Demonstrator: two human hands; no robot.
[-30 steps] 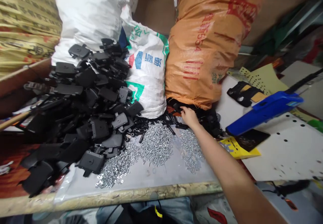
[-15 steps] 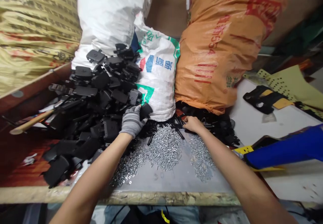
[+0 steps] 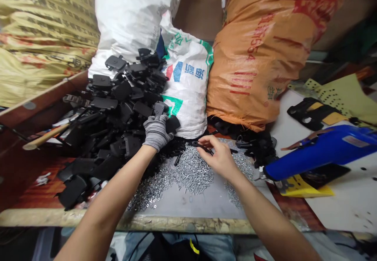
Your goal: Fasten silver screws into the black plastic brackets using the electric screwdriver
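Observation:
My left hand [image 3: 157,132], in a grey striped knit glove, is closed on a black plastic part [image 3: 173,124] in front of the small white sack. A large heap of similar black plastic pieces [image 3: 103,104] lies to its left. My bare right hand [image 3: 217,155] is above the pile of screws [image 3: 194,170], thumb and fingers pinching a small, dark, elongated piece [image 3: 203,147]. Its exact kind is unclear. Small metal washers [image 3: 151,186] are spread left of the screws. Another pile of small metal pieces [image 3: 243,165] is partly hidden behind my right forearm.
A white sack [image 3: 188,80], an orange sack [image 3: 250,57] and a yellow sack [image 3: 47,37] stand along the back. A blue cylindrical tool [image 3: 321,151] is at the right. A wooden handle [image 3: 45,136] sticks out at the left, beside a raised wooden board [image 3: 44,96].
My right hand has moved left, from the black pieces under the orange sack to above the screws, with a small dark piece in its fingers. The blue tool appears farther left.

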